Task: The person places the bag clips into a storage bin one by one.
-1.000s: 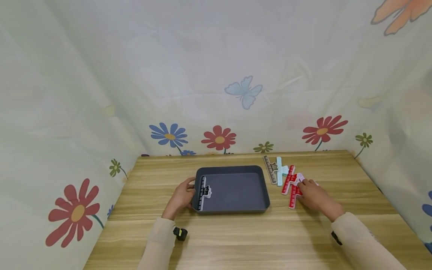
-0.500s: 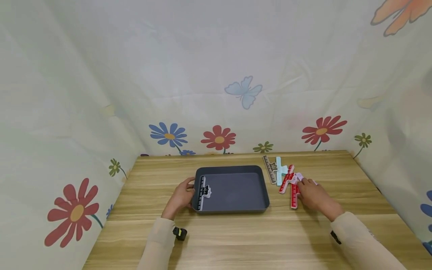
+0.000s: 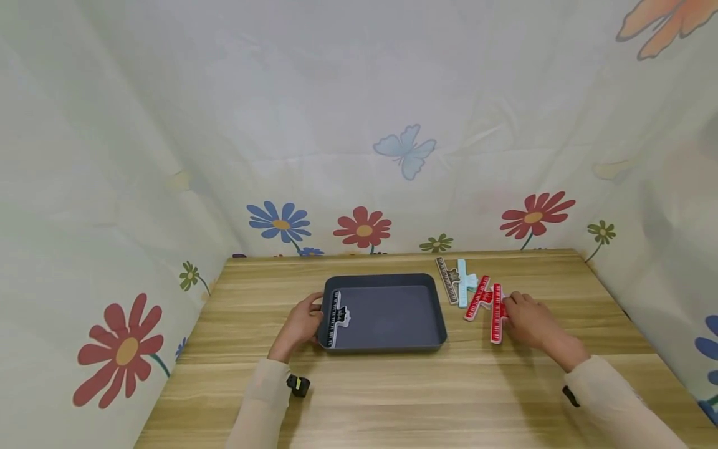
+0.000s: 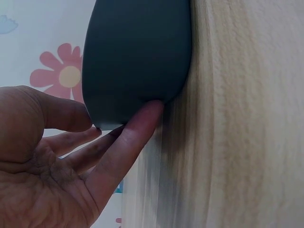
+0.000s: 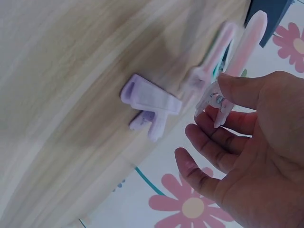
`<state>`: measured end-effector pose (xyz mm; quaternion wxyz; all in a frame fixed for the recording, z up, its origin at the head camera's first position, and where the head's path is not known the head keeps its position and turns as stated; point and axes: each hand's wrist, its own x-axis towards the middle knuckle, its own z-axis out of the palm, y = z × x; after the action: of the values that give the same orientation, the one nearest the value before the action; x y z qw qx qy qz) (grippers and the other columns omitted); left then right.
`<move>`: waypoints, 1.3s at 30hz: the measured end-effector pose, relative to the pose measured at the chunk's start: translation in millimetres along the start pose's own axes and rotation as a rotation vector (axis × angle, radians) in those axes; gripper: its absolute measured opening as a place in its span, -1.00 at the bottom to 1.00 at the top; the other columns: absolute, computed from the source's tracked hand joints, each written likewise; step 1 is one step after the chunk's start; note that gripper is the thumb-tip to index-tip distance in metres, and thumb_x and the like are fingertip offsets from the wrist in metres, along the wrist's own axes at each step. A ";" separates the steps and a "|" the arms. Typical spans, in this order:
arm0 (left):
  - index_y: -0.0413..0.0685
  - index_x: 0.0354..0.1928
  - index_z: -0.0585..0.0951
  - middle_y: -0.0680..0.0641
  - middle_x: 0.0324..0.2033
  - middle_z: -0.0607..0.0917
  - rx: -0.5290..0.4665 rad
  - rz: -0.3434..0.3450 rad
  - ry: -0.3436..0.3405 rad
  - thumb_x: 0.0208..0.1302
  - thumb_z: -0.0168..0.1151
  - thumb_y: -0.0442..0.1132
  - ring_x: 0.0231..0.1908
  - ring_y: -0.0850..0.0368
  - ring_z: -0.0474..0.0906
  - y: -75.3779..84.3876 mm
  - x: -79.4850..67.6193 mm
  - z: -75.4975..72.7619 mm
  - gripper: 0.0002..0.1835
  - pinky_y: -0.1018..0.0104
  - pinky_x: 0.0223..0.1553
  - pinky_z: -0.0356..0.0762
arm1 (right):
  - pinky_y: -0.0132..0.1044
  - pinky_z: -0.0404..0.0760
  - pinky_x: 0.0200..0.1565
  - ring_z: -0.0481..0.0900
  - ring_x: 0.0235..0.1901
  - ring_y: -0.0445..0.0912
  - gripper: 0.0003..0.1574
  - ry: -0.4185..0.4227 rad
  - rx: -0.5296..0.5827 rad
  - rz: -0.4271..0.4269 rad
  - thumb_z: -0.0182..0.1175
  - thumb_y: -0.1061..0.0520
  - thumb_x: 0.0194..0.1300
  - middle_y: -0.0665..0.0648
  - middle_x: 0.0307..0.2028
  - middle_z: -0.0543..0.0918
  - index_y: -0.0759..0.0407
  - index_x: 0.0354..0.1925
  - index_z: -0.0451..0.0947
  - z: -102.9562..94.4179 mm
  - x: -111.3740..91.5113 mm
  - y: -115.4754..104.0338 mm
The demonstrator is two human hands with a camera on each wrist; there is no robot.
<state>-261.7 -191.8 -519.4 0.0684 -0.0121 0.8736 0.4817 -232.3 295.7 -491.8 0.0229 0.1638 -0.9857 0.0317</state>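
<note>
In the head view a dark grey baking tray [image 3: 387, 344] lies on the wooden table, a black keyboard-patterned clip [image 3: 334, 319] inside along its left wall. My left hand [image 3: 303, 323] holds the tray's left end; in the left wrist view, thumb and fingers touch its rim and side. On the right, my right hand [image 3: 530, 321] pinches a red keyboard-patterned clip [image 3: 496, 315] by its handles, raised off the table in the right wrist view. Another red clip [image 3: 478, 299] lies just left of it. A lilac clip [image 5: 149, 97] sits on the table, hidden in the head view.
Behind the red clips lie a light blue clip [image 3: 463, 284] and a brown-black clip [image 3: 448, 280], side by side right of the tray. A flower-printed cloth [image 3: 314, 156] encloses the table's back and sides.
My right hand has drawn one red clip a little to the right and turned it more upright, apart from the other red clip. The left hand stays at the tray.
</note>
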 end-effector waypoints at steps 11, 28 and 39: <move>-0.12 0.50 0.33 -0.46 0.22 0.60 -0.010 -0.003 0.001 0.41 0.01 -0.42 -0.20 -0.08 0.73 -0.2 0.4 -1.4 -0.39 0.13 -0.60 0.74 | 0.35 0.63 0.02 0.54 0.12 0.32 -0.44 -0.012 0.006 0.006 0.26 0.11 0.42 0.44 0.09 0.57 0.48 0.20 0.44 -25.9 -1.6 -15.0; -0.14 0.49 0.35 -0.48 0.20 0.61 -0.021 0.005 0.009 0.38 0.01 -0.44 -0.20 -0.11 0.74 -1.1 0.2 -0.1 -0.39 0.11 -0.62 0.73 | 0.29 0.66 0.07 0.56 0.15 0.29 -0.35 0.115 0.004 -0.069 0.31 0.09 0.39 0.41 0.12 0.59 0.47 0.27 0.43 -52.3 12.0 -46.8; -0.14 0.49 0.34 -0.48 0.20 0.61 -0.012 0.003 0.009 0.39 0.01 -0.44 -0.22 -0.11 0.75 -0.2 -0.5 -0.5 -0.39 0.12 -0.62 0.72 | 0.25 0.63 0.17 0.56 0.17 0.27 -0.35 0.110 0.002 -0.101 0.30 0.06 0.40 0.40 0.15 0.60 0.44 0.27 0.44 -63.0 28.6 -72.0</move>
<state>-261.2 -192.4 -519.3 0.0639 -0.0134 0.8710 0.4870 -233.8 223.0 -423.4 0.0787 0.2115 -0.9734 0.0403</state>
